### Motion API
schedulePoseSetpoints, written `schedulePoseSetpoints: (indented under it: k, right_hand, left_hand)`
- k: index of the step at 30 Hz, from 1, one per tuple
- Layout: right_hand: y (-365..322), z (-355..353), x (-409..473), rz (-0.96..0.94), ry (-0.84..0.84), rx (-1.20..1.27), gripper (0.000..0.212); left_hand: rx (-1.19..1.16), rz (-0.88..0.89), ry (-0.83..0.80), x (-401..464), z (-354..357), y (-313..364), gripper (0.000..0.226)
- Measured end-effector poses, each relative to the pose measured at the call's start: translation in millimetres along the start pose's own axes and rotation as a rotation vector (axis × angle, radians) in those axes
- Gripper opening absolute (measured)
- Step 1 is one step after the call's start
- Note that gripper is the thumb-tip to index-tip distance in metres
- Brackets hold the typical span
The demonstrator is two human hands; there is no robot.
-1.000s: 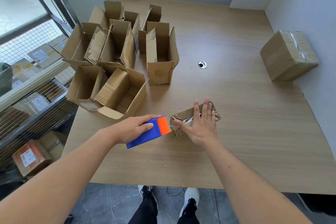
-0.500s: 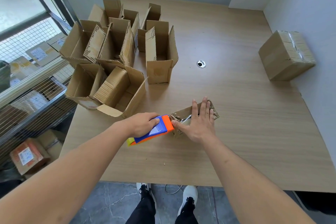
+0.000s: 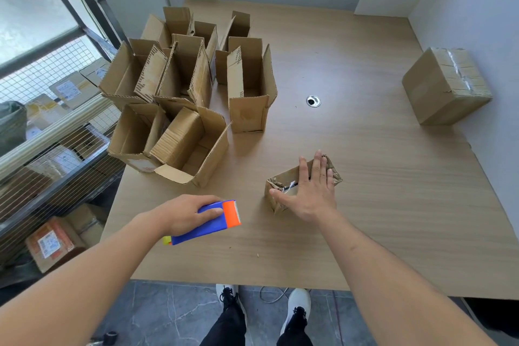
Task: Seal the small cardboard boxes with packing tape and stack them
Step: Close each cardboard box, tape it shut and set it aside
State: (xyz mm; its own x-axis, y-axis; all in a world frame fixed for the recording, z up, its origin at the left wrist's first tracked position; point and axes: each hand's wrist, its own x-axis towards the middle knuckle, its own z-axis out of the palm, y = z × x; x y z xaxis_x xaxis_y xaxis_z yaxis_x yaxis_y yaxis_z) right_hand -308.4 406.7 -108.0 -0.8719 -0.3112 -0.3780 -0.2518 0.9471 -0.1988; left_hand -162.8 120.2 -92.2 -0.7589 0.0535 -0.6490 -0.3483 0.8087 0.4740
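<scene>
The right hand (image 3: 310, 194) is lying flat, fingers extended and slightly spread, pressing down on the top flaps of a small cardboard box (image 3: 283, 180) that is sitting on the wooden table (image 3: 393, 205) near its front edge. The box is crumpled at its left end. The left hand (image 3: 184, 215) is gripping a blue and orange tape dispenser (image 3: 216, 219), fingers curled over its top; the dispenser's orange cutter end is pointing toward the box and standing apart from it, with bare table between them. Behind the left hand, a cluster of open cardboard boxes (image 3: 191, 87) is occupying the table's left rear area, flaps standing up. A cable grommet (image 3: 313, 100) is sitting mid-table. A sealed taped box (image 3: 445, 84) is resting against the right wall. Wire shelving with parcels (image 3: 53, 126) is standing left of the table.
</scene>
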Motion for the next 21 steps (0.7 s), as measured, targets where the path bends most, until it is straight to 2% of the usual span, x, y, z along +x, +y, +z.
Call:
schedulePoseSetpoints:
  k: [3,5,8,11,14,15,16,18,20,21]
  right_hand:
    - [-9.1,-2.0,-2.7,0.027,0.015,-0.002,0.129]
    - [-19.6,-1.0,-3.8,0.038,0.059,-0.041,0.128]
    - [-34.8,6.9,-6.6,-0.004,0.044,-0.165,0.117]
    - [-40.7,6.4,-7.5,-0.063,-0.011,-0.221,0.096]
    - [-35.7,-3.6,-5.7,-0.236,-0.083,-0.215,0.076]
    - [-31.3,-7.5,-4.5,-0.314,-0.112,-0.192,0.076]
    - [-25.7,-10.2,-2.8,-0.394,-0.133,-0.162,0.083]
    - [-14.9,-14.8,-3.6,-0.52,-0.136,-0.105,0.111]
    - [-6.0,-13.4,-6.1,-0.527,-0.075,-0.061,0.129]
    - [-2.9,-11.5,-8.7,-0.479,-0.027,-0.057,0.127]
  left_hand:
    - [-0.101,0.02,0.076,-3.0,2.1,8.4,0.045]
    - [-0.138,0.048,0.13,-3.4,0.5,15.8,0.042]
    - [-0.233,0.111,0.175,-6.7,-0.6,20.8,0.043]
    - [-0.32,0.18,0.208,-7.3,-2.9,23.8,0.049]
    - [-0.345,0.227,0.245,-6.1,-4.6,29.4,0.058]
    - [-0.351,0.241,0.258,-5.6,-5.2,31.3,0.061]
    - [-0.358,0.254,0.267,-5.2,-6.1,33.9,0.065]
    - [-0.357,0.268,0.278,-4.2,-8.5,39.0,0.075]
    - [-0.338,0.273,0.29,-2.7,-10.5,42.7,0.084]
    - [-0.327,0.274,0.294,-2.0,-11.6,44.2,0.088]
